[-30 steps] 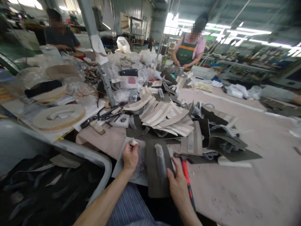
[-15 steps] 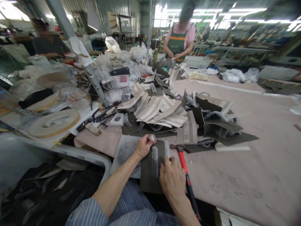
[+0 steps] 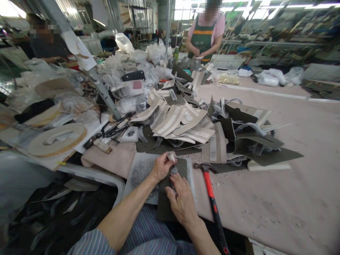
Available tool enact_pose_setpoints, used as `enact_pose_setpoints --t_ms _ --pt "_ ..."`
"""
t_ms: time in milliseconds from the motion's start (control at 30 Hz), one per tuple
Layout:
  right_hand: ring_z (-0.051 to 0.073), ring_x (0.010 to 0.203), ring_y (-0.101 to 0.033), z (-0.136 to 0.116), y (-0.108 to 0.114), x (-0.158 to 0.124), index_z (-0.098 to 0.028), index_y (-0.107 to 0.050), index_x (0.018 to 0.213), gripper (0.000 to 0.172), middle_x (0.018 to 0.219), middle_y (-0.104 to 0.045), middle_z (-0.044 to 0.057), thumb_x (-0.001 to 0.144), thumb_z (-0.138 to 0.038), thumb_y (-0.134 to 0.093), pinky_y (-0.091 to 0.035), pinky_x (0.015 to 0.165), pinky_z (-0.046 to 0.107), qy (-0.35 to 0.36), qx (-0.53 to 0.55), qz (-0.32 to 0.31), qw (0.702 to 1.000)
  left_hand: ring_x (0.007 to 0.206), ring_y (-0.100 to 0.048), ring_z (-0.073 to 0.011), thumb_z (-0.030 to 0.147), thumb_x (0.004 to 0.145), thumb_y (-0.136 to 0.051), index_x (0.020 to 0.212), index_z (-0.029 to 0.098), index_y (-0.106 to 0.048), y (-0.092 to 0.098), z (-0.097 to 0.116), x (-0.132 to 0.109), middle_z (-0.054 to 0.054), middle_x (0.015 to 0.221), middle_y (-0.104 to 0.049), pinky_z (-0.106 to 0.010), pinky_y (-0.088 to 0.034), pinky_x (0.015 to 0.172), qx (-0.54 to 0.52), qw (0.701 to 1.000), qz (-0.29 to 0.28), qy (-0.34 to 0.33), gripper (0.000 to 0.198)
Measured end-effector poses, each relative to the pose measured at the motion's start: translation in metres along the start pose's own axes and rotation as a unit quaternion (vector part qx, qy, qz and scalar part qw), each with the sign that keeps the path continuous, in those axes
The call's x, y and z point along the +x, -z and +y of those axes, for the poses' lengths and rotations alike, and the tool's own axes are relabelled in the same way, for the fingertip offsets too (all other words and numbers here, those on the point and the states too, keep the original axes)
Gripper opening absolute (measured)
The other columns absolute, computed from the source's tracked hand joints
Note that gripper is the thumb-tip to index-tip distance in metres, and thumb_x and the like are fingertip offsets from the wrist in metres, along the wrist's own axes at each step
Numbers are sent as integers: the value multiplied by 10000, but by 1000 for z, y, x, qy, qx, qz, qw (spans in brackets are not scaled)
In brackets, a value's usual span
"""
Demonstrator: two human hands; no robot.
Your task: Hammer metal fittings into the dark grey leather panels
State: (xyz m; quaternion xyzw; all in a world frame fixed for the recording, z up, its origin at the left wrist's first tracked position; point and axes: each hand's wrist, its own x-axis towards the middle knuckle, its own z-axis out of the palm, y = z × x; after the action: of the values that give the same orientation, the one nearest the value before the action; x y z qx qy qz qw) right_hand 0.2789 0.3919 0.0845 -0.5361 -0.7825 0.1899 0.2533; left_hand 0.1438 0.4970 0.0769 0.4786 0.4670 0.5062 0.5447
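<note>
Left hand point(image 3: 161, 166) pinches a small pale block point(image 3: 170, 157); right hand point(image 3: 181, 200) lies open, flat on dark sheet point(image 3: 163, 207), hammer point(image 3: 211, 193) beside it on counter point(image 3: 265, 198)

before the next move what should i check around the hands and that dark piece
1. Dark olive piece flat on the grey pad: ok.
2. Right hand pressing the pale strip down: ok, fingers cover most of it.
3. Left hand grip on the small pale object: ok, pinched at the fingertips.
4. Strip straight along the piece: cannot tell, hidden.
5. Red-handled hammer apart from both hands: ok, lying just to the right.
6. Stack of cut pieces off the pad: ok.
</note>
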Motion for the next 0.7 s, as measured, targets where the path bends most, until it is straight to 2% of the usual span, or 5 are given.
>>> enact_pose_setpoints --t_ms 267,433,567,633,700 --pt "281 1359 -461 -2 0 3 -135 -587 1292 384 1369 -591 139 967 -302 -470 -357 1127 528 -6 14 8 1000 821 -708 -178 237 823 -644 908 165 -646 -3 3 -3 -50 889 -757 -271 -547 768 79 997 6 -7 112" --pt "246 1330 -481 2 12 0 -156 -496 1381 430 1404 -556 125 997 -329 -410 -419 1084 452 14 29 25 999 828 -705 -169 169 806 -620 916 179 -659 -5 1 -4 -29 896 -757 -258 -542 782 123 992 8 -35 117" --pt "289 1184 -554 32 41 -12 -139 -539 1278 396 1274 -591 178 987 -369 -402 -474 962 441 -89 -72 126 985 835 -694 -170 148 797 -616 937 185 -681 -4 -1 -6 -29 903 -753 -252 -534 780 171 984 3 -57 158" --pt "321 1022 -600 54 54 -26 -121 -585 1136 343 1104 -616 203 945 -368 -444 -491 848 451 -159 -165 107 967 847 -689 -173 142 800 -611 953 188 -693 -3 -2 -7 -29 907 -752 -253 -527 781 192 979 -5 -67 180" --pt "303 850 -615 73 63 -41 -143 -586 984 249 939 -612 176 913 -339 -450 -484 731 419 -213 -202 50 955 854 -687 -175 151 815 -602 973 194 -703 -2 -1 -8 -28 917 -751 -258 -517 780 208 975 -21 -77 193"
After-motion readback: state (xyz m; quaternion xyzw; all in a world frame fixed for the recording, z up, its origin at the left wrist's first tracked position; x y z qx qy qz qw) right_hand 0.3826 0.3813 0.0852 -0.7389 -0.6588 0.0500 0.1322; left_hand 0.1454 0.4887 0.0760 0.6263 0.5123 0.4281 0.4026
